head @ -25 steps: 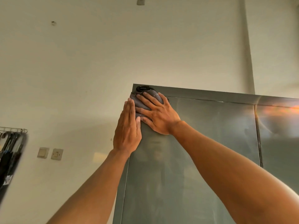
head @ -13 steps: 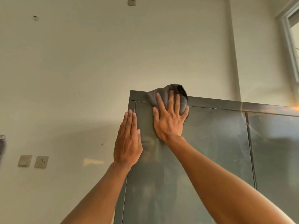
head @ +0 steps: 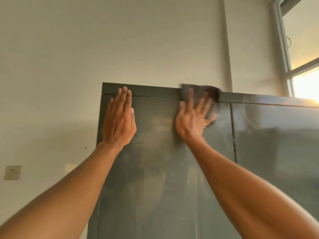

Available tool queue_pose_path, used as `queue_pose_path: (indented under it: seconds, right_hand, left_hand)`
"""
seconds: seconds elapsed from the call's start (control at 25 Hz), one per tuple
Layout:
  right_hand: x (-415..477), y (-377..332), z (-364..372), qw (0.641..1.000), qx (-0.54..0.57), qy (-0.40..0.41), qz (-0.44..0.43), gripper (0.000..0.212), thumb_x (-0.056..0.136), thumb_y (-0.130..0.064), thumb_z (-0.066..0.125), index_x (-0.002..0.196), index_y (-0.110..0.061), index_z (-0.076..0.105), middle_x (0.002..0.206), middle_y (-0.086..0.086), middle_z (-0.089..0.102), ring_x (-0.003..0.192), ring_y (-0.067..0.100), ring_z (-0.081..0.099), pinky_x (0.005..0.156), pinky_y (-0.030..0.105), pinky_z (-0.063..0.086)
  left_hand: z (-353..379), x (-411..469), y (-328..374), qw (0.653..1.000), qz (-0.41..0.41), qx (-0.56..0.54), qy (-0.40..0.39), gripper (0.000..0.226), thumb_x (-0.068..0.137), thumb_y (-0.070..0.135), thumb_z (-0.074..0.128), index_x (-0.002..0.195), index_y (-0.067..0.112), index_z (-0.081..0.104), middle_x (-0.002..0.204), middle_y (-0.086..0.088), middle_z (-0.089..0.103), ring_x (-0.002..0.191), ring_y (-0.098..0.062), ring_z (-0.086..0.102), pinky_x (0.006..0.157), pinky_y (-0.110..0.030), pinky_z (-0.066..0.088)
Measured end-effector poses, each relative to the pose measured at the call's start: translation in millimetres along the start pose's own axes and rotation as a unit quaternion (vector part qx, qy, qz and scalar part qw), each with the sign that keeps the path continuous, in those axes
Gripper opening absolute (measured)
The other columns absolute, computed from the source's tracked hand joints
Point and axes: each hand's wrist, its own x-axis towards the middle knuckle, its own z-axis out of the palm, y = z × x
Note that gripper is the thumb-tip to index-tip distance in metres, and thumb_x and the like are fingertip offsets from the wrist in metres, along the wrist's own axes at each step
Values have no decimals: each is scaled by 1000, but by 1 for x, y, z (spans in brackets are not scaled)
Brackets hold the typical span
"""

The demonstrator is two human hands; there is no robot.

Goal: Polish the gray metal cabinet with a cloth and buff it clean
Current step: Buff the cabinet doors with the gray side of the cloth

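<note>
Half cloth (head: 208,91) hidden under blurred right hand (head: 191,121).

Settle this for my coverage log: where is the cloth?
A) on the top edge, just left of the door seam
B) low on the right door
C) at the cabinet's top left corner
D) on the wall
A: the right hand presses the cloth flat on the top edge of the cabinet, just left of the door seam.
</note>
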Motion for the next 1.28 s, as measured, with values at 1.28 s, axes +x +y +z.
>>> queue_pose_path:
  seconds: [1.28]
  right_hand:
    - [-114, 139, -2, 968, 25, 26, 247, 56, 107, -52, 20, 160, -45, 3, 171, 2, -9, 157, 25, -9, 118, 68, 1]
  left_hand:
    - [2, -133, -1, 999, -32, -3, -9, 56, 104, 10, 31, 158, -3, 27, 166, -19, 25, 157, -31, 19, 128, -42, 15]
